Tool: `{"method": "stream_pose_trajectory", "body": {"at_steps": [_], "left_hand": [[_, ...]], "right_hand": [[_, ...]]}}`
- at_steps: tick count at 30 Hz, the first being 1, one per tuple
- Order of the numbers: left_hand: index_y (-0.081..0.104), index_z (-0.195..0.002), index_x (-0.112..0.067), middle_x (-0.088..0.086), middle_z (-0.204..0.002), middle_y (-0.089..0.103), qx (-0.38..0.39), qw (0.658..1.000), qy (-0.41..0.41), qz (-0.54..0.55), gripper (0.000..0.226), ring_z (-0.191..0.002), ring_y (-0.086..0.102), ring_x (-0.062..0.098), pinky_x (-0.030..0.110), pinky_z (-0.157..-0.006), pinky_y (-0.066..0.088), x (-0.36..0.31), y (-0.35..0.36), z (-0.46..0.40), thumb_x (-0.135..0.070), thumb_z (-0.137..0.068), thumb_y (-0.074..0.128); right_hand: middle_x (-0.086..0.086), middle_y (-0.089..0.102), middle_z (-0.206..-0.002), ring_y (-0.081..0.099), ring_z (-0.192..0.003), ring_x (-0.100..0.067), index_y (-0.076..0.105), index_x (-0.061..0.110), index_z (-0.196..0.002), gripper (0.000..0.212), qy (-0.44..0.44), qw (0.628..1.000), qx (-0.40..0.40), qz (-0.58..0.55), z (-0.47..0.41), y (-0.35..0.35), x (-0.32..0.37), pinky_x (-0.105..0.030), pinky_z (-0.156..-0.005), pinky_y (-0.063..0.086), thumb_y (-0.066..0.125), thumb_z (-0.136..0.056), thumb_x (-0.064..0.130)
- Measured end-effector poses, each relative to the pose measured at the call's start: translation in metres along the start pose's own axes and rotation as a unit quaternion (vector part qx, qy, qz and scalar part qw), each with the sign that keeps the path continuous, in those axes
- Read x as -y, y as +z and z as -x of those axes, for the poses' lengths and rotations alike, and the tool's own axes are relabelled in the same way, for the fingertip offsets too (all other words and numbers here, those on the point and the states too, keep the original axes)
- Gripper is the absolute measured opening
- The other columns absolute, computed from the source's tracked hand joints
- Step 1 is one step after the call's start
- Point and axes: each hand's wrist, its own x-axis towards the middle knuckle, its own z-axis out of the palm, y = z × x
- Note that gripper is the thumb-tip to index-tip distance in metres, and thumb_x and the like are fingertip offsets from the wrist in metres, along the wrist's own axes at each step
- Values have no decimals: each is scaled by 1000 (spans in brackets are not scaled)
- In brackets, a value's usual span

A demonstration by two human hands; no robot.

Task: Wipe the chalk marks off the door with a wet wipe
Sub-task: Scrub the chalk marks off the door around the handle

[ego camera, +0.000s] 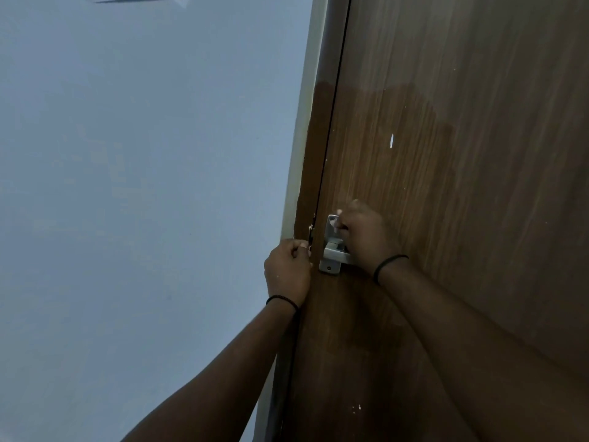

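Wet wipe (335,222): soft, limp, light; bunched in clenched right hand (366,237) at handle plate's (331,250) 12 o'clock. Left hand (288,269) fisted, contents unclear.

One camera only, up on my head, tilted so the brown door (462,154) leans across the right and the pale blue wall (143,186) fills the left. It sits close in, at arm's reach, my forearms rising from the bottom edge toward the metal latch (331,250) near the middle. No second view shares this.
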Motion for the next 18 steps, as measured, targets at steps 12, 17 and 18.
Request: {"method": "stream_pose_trajectory", "body": {"at_steps": [12, 17, 18], "left_hand": [[63, -87, -28, -2, -83, 71, 0, 1000, 15, -11, 19, -75, 68, 13, 28, -78, 56, -5, -4, -2, -19, -99, 51], [64, -92, -25, -1, -83, 72, 5, 1000, 20, -13, 17, -76, 69, 14, 33, -79, 59, -5, -8, -4, -19, -99, 50], [64, -92, -26, -1, -83, 72, 6, 1000, 23, -14, 17, -76, 69, 14, 34, -80, 59, -6, -8, -4, -19, -99, 50]], "right_hand": [[-9, 64, -110, 57, -101, -18, 71, 6, -100, 19, 6, 999, -11, 32, -10, -22, 4, -17, -82, 38, 53, -97, 7], [-8, 71, -99, 65, -90, -17, 72, 5, -91, 15, 103, 994, 25, 3, -12, -20, -2, -28, -80, 53, 61, -95, 15], [-9, 71, -95, 65, -84, -17, 71, 6, -87, 15, 118, 993, 25, 8, -13, -22, -3, -29, -75, 53, 61, -95, 15]]}}
